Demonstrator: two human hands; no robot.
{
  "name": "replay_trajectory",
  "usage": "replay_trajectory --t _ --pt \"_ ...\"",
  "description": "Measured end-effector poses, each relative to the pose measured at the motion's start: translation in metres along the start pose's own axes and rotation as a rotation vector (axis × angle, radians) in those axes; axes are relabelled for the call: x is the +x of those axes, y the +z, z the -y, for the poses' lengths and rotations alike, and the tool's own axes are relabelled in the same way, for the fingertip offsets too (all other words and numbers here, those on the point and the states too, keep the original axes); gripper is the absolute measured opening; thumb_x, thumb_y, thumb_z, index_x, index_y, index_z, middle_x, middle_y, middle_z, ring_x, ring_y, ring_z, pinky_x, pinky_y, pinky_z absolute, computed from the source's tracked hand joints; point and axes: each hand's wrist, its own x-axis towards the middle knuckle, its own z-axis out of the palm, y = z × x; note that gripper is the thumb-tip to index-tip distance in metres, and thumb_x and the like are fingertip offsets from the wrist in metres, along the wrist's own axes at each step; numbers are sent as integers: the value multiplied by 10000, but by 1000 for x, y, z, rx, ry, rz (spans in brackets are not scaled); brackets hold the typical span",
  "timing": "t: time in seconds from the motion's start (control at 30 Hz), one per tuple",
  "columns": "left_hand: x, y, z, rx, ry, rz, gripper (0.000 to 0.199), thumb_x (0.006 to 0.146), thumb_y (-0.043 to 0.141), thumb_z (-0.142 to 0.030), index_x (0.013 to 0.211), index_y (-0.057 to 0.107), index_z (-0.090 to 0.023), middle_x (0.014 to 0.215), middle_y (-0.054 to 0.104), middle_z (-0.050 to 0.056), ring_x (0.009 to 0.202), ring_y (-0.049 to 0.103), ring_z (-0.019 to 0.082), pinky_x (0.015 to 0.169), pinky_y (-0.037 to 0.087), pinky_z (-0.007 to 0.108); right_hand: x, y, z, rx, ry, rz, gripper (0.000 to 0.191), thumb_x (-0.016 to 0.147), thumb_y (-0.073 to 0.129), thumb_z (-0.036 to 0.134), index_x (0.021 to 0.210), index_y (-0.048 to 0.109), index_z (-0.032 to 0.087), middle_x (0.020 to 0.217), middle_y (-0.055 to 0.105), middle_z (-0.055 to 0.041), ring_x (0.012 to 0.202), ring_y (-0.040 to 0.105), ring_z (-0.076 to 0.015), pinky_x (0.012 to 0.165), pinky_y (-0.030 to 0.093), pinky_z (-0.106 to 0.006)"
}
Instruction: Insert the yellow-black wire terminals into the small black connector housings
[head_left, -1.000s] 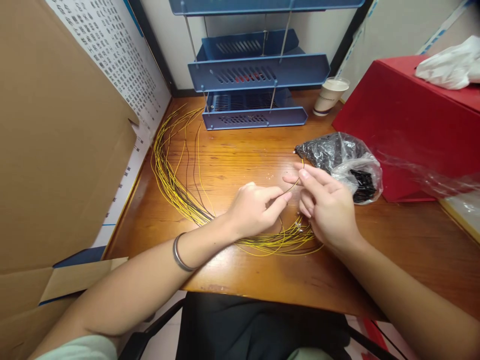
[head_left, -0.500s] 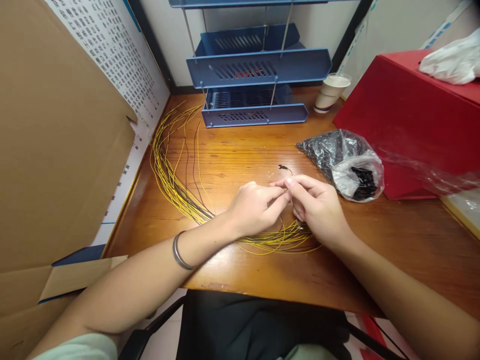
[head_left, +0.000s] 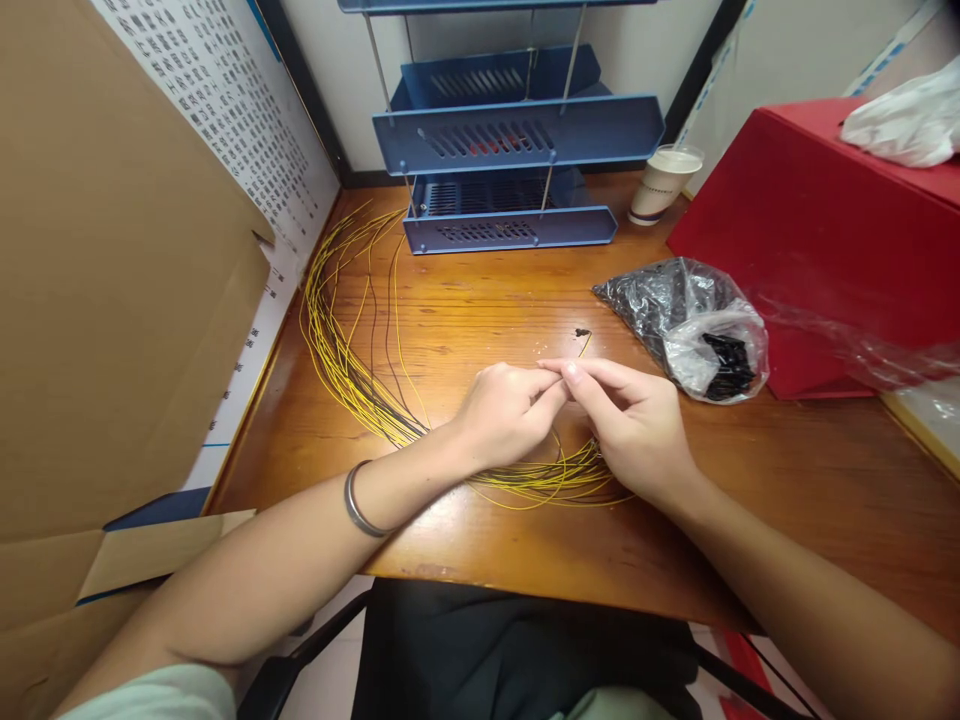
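Note:
Fingertips of my left hand [head_left: 514,405] and my right hand [head_left: 634,415] meet over the bench, both closed in a pinch on a thin wire [head_left: 585,346]. Its end with a small black connector [head_left: 581,333] sticks out beyond my fingers; the stretch between the fingertips is hidden. Below and behind my hands lies a bundle of yellow and dark wires [head_left: 337,370], curving from the back left of the wooden table [head_left: 480,310] to beneath my right hand. The bundle's right end is partly covered by that hand.
Right of my hands sits a clear plastic bag [head_left: 675,300] with many small black pieces. A red box [head_left: 825,250] stands behind it. At the back are a blue tray rack [head_left: 517,135] and a paper cup [head_left: 664,187]. Cardboard [head_left: 127,300] rises on the left.
The black connector end has swung a little to the right, and yellow wire now shows beside it. My right hand has shifted slightly left, and the fingertips are closer together.

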Motion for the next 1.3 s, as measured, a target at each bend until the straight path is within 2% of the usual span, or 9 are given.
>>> replay_trajectory --t 0.2,0.37,0.43,0.53,0.7,0.8,0.93,1.1,1.3 --pt "0 -1 -2 -44 26 6 461 1016 482 -368 623 608 -164 539 528 -33 504 371 76 585 316 246 5 -1 -1 126 145 -6 234 918 673 363 919 826 185 472 483 35 758 697 -195 733 570 -307" --pt "-1 -3 -6 -103 20 56 423 1013 503 -388 698 689 -177 572 610 -23 513 439 83 577 348 238 9 -1 -2 188 208 -73 242 889 700 381 948 808 173 597 626 8 506 472 -104 511 422 -260" --pt "-1 -2 -6 -175 -21 51 445 1022 490 -406 705 696 -170 593 650 -10 541 518 91 602 393 237 9 -1 -2 205 193 -86 239 907 687 386 933 802 178 555 583 29 468 414 -90 500 405 -257" --pt "-1 -1 -5 -281 -72 18 486 1026 491 -424 663 671 -156 607 679 4 568 586 98 639 439 238 6 -2 0 167 116 -54 248 929 667 380 855 798 184 439 399 69 479 451 -109 550 451 -267" --pt "0 -1 -4 -287 -79 10 473 1025 514 -412 652 655 -158 618 680 -6 582 585 91 653 443 234 4 -2 4 134 118 -58 226 905 695 383 866 794 183 430 381 62 572 562 -156 593 484 -290" --pt "0 -1 -5 -264 -81 67 464 1032 500 -435 696 670 -163 660 703 2 613 613 104 680 465 244 6 -2 5 146 162 -92 243 907 681 402 918 789 184 513 517 26 601 583 -161 563 470 -291" --pt "0 -2 -5 -248 -92 103 433 1028 502 -429 735 684 -167 687 723 9 639 641 118 703 489 254 8 -2 4 215 188 -135 223 881 697 385 981 763 197 828 749 -55 635 609 -143 556 481 -287" --pt "-1 0 -5 -276 -82 83 491 1032 488 -467 693 675 -164 702 740 34 662 664 129 736 509 266 8 -3 3 157 141 -56 259 896 690 429 815 772 198 447 446 40 599 600 -176 582 481 -304" --pt "0 0 -5 -249 -75 99 480 1031 487 -454 699 675 -162 687 723 24 644 640 122 706 486 256 7 -3 2 152 139 -66 273 911 671 440 846 778 196 412 371 63 564 563 -172 595 474 -314"
